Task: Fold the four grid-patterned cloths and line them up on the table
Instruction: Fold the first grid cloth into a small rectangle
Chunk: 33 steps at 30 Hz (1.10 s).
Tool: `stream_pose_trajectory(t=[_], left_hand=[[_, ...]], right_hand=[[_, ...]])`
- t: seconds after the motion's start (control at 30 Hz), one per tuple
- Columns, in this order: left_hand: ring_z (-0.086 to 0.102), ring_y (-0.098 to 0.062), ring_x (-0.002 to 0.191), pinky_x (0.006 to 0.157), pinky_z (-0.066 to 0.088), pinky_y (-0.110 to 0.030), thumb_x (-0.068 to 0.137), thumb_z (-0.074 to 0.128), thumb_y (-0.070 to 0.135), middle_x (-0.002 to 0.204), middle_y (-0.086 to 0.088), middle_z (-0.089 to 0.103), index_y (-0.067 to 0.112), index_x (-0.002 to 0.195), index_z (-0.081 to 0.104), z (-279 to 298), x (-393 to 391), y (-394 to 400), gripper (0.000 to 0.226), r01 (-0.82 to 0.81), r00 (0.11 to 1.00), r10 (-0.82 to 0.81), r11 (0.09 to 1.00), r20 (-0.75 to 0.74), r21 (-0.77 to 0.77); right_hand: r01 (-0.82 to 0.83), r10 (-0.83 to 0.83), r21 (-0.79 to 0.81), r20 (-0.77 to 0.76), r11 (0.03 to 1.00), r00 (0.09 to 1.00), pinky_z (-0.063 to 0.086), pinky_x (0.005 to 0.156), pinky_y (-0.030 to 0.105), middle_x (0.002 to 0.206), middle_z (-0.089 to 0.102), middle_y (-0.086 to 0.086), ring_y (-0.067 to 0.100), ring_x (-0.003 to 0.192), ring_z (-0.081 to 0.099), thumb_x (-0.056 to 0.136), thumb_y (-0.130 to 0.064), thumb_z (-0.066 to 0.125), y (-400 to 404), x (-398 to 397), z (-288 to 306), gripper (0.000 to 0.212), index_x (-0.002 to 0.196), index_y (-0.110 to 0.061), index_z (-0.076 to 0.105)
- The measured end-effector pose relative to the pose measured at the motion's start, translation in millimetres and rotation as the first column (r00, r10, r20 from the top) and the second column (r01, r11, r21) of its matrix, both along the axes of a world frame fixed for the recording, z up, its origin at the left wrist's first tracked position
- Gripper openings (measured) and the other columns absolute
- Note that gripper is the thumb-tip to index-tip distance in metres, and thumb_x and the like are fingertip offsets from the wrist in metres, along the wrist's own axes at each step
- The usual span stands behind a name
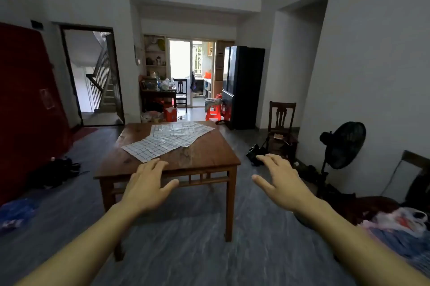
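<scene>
Several white grid-patterned cloths (166, 140) lie unfolded and overlapping on a square wooden table (209, 157), spread from its left front toward its far right corner. My left hand (149, 183) is stretched out palm down, fingers straight, in front of the table's near edge, holding nothing. My right hand (279, 178) is likewise flat and held out, to the right of the table over the floor, and holds nothing. Neither hand touches a cloth.
A black standing fan (342, 146) and a wooden chair (281, 123) stand by the right wall. Dark bags (53, 171) lie on the floor at left, a black fridge (242, 85) stands behind the table. Clothes are piled on a surface at lower right (400, 220).
</scene>
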<state>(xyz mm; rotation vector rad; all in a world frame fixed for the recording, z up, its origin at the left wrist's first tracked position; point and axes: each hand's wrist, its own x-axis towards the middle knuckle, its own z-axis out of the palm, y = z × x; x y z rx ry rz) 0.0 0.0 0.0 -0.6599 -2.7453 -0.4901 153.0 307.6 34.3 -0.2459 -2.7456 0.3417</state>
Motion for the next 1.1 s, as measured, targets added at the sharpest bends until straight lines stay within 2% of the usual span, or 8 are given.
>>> stream_pose_trajectory(t=[0.07, 0.27, 0.37, 0.6, 0.87, 1.1], left_hand=[[0.037, -0.021, 0.135, 0.108, 0.041, -0.043, 0.089, 0.053, 0.061, 0.149, 0.001, 0.040, 0.026, 0.143, 0.041, 0, -20, 27, 0.066, -0.009, 1.000, 0.008, 0.999, 0.030, 0.039], [0.036, -0.018, 0.136, 0.109, 0.040, -0.043, 0.090, 0.054, 0.059, 0.149, 0.003, 0.039, 0.026, 0.144, 0.040, 1, -73, 77, 0.065, -0.035, 0.996, 0.038, 0.999, 0.080, -0.037], [0.037, -0.019, 0.135, 0.109, 0.040, -0.041, 0.091, 0.054, 0.056, 0.149, 0.002, 0.040, 0.025, 0.144, 0.040, 2, -103, 79, 0.063, -0.064, 0.996, 0.068, 0.996, 0.064, -0.064], [0.037, -0.020, 0.135, 0.108, 0.039, -0.041, 0.092, 0.053, 0.056, 0.150, 0.001, 0.039, 0.025, 0.145, 0.039, -13, -181, 48, 0.063, -0.170, 0.976, 0.176, 0.984, 0.131, -0.054], [0.047, -0.015, 0.123, 0.101, 0.047, -0.039, 0.088, 0.059, 0.054, 0.140, 0.003, 0.049, 0.028, 0.136, 0.048, -16, -325, 0, 0.056, -0.195, 0.970, 0.166, 0.968, 0.181, 0.160], [0.048, -0.018, 0.125, 0.103, 0.045, -0.041, 0.089, 0.062, 0.047, 0.136, 0.002, 0.054, 0.023, 0.134, 0.052, -27, -441, -43, 0.052, -0.233, 0.960, 0.174, 0.929, 0.218, 0.287]], right_hand=[[-0.008, 0.008, -0.053, -0.008, 0.999, 1.000, 0.029, 0.116, 0.046, 0.157, 0.026, 0.000, 0.020, 0.145, 0.022, 0.095, -0.057, 0.045, 25, -21, -2, 0.065, 0.151, -0.029, 0.026], [-0.086, 0.086, -0.066, 0.008, 0.994, 0.996, 0.030, 0.114, 0.046, 0.156, 0.029, 0.002, 0.021, 0.144, 0.023, 0.095, -0.057, 0.045, 76, -101, -9, 0.064, 0.150, -0.028, 0.029], [-0.123, 0.126, -0.095, 0.020, 0.988, 0.992, 0.030, 0.114, 0.047, 0.156, 0.028, 0.000, 0.021, 0.144, 0.023, 0.095, -0.058, 0.045, 82, -141, -18, 0.064, 0.150, -0.029, 0.030], [-0.214, 0.220, -0.086, 0.068, 0.973, 0.973, 0.030, 0.115, 0.045, 0.156, 0.029, 0.002, 0.021, 0.145, 0.022, 0.095, -0.056, 0.046, 64, -251, -32, 0.064, 0.150, -0.027, 0.031], [-0.216, 0.226, -0.090, 0.113, 0.972, 0.968, 0.027, 0.117, 0.041, 0.157, 0.026, 0.000, 0.019, 0.145, 0.022, 0.095, -0.056, 0.045, 15, -387, -36, 0.064, 0.150, -0.029, 0.029], [-0.279, 0.288, -0.070, 0.179, 0.958, 0.941, 0.030, 0.115, 0.042, 0.154, 0.030, 0.001, 0.020, 0.142, 0.027, 0.095, -0.057, 0.045, -50, -523, -51, 0.062, 0.149, -0.027, 0.031]])
